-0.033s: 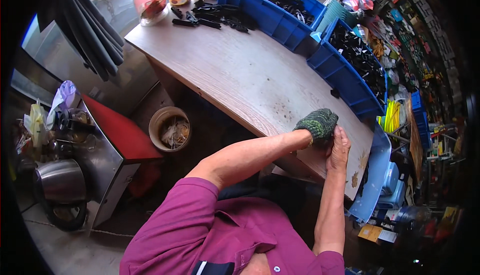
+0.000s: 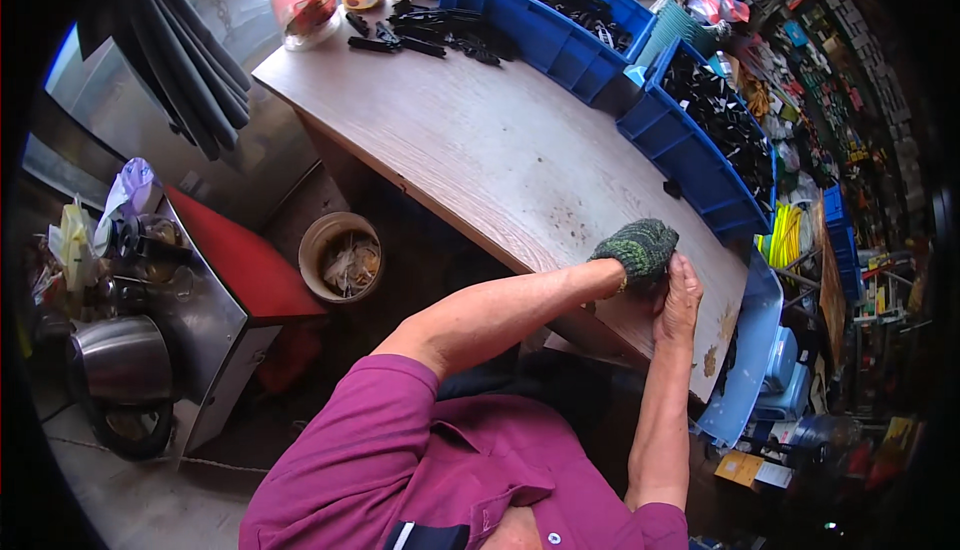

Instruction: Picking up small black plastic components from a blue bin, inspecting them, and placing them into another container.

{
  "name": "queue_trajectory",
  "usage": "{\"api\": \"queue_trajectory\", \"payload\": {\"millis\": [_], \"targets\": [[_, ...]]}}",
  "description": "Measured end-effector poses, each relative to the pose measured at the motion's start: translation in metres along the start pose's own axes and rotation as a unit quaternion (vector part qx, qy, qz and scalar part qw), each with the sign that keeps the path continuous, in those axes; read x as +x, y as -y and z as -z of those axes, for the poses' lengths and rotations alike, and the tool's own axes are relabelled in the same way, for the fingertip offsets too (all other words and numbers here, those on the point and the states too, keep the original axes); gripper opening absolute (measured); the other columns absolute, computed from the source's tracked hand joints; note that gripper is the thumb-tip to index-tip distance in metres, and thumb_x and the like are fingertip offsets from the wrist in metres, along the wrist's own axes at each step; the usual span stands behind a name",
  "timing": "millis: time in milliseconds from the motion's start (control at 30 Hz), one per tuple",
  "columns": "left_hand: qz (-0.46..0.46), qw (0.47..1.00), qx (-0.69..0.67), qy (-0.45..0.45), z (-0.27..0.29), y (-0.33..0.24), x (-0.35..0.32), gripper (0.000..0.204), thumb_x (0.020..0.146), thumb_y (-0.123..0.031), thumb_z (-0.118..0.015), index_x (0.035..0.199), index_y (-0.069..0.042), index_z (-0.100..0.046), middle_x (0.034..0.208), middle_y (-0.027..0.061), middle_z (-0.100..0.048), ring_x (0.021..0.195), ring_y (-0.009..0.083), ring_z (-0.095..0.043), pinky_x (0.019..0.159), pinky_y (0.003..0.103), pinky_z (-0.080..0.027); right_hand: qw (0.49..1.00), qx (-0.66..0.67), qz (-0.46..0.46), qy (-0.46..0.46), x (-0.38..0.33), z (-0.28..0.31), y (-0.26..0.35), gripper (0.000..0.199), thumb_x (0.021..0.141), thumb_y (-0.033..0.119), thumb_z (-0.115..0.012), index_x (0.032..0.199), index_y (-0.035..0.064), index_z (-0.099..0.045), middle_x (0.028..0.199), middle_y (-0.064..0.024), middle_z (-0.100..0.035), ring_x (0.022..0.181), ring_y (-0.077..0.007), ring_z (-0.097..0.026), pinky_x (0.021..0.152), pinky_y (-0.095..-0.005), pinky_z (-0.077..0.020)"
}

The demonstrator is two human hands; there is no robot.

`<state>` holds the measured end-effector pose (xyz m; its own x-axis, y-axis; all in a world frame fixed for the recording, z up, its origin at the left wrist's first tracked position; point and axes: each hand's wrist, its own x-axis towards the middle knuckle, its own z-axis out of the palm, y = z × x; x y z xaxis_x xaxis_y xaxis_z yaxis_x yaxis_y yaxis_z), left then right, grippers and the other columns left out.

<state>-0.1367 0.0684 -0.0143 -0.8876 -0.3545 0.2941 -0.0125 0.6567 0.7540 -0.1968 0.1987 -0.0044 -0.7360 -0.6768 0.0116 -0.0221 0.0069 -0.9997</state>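
Note:
My left hand [image 2: 636, 248] wears a dark green and black knitted glove and sits over the near right part of the wooden table. Its fingers are bunched into a rounded, closed shape. My right hand [image 2: 679, 295] is bare, pressed up against the glove's right side with fingers together and closed. Whatever lies between the two hands, if anything, is hidden from this view. A small black piece [image 2: 672, 190] rests on the tabletop [image 2: 480, 160] beyond the glove, close to a blue crate [image 2: 690, 155] filled with black parts.
Another blue crate [image 2: 540, 35] of black parts stands at the table's far edge. Loose black pieces [image 2: 455, 32] and a lidded jar [image 2: 303, 0] lie left of it. Below, a waste bucket [image 2: 340, 258] stands beside a red-topped cabinet [image 2: 236, 256] with a kettle [image 2: 120, 360].

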Motion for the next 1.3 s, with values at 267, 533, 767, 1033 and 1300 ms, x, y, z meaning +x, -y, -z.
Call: {"api": "queue_trajectory", "payload": {"millis": [267,533,767,1033,1300], "targets": [[0.080,0.922,-0.379,-0.012,0.021,-0.007,-0.041,0.024,0.091,-0.019,-0.055,0.107,-0.002,-0.060,0.104,0.0224,-0.064,0.091,0.0410,-0.063,0.080,0.049,-0.051,0.998,-0.026,0.031,-0.037,0.001,0.000,-0.010,0.021,0.097,0.030,-0.065,0.096,0.0097,-0.068,0.070,0.0102,-0.054,0.048,0.0001,-0.036,0.042,-0.0193,-0.0243],[-0.042,0.998,0.034,-0.013,0.019,0.022,-0.018,0.025,0.082,-0.021,-0.062,0.092,0.001,-0.069,0.087,0.0238,-0.068,0.086,0.0415,-0.067,0.079,0.049,-0.053,0.998,-0.055,0.039,-0.020,-0.004,-0.030,0.000,0.024,0.096,0.033,-0.064,0.092,0.0091,-0.067,0.070,0.0113,-0.051,0.055,-0.0009,-0.037,0.048,-0.0188,-0.0250],[-0.168,0.940,0.166,-0.247,0.031,0.061,-0.063,0.031,0.084,-0.024,-0.067,0.109,-0.006,-0.068,0.116,0.0208,-0.067,0.106,0.0340,-0.066,0.088,0.045,-0.052,1.000,-0.014,-0.012,-0.005,-0.009,-0.048,0.004,0.029,0.099,0.031,-0.056,0.080,0.0097,-0.053,0.051,0.0041,-0.037,0.039,-0.0084,-0.033,0.037,-0.0270,-0.0349],[0.179,0.760,0.498,-0.378,0.308,0.205,-0.111,0.030,0.082,-0.020,-0.057,0.108,-0.008,-0.066,0.110,0.0198,-0.064,0.104,0.0382,-0.059,0.092,0.050,-0.046,0.997,0.038,-0.046,-0.044,-0.010,-0.059,0.013,0.035,0.099,0.038,-0.052,0.078,0.0114,-0.046,0.045,0.0017,-0.028,0.036,-0.0111,-0.035,0.033,-0.0323,-0.0458],[0.071,0.876,0.408,-0.247,0.272,0.182,-0.119,0.039,0.086,-0.011,-0.053,0.124,-0.010,-0.061,0.126,0.0197,-0.061,0.123,0.0385,-0.054,0.103,0.048,-0.046,0.997,0.030,-0.039,-0.061,-0.010,-0.058,0.013,0.037,0.099,0.040,-0.052,0.076,0.0118,-0.048,0.046,0.0024,-0.028,0.037,-0.0103,-0.036,0.034,-0.0311,-0.0468]]}}
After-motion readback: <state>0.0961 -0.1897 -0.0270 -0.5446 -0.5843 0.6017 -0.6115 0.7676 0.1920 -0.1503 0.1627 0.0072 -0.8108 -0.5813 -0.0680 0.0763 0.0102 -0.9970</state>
